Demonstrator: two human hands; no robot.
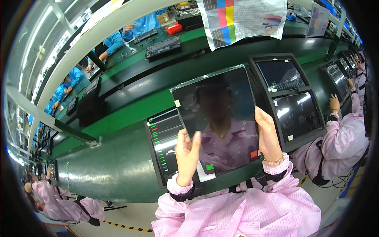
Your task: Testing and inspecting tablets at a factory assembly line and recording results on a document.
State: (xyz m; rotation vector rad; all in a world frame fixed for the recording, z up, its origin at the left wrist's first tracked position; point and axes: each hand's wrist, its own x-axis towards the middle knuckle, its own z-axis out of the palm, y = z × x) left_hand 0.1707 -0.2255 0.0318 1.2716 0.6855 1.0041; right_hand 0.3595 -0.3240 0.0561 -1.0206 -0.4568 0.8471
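Note:
A large dark tablet (221, 110) is tilted up in front of me between both hands, its glossy screen reflecting a person in pink. Clear film shows along its top edge, and a green and a red block are lit near the bottom of the screen. My left hand (187, 154) grips the lower left edge, with the thumb across the front. My right hand (267, 132) is closed round the right edge; its fingers are partly hidden behind the tablet. A white flat piece (206, 173) pokes out under the lower left corner.
Left of the tablet lies another lit screen (162, 136) with green lines. A black tray (290, 98) with two dark screens stands at right. A printed colour sheet (244, 21) hangs over the green bench (114, 162). Co-workers sit at both sides and across, beyond a white rail.

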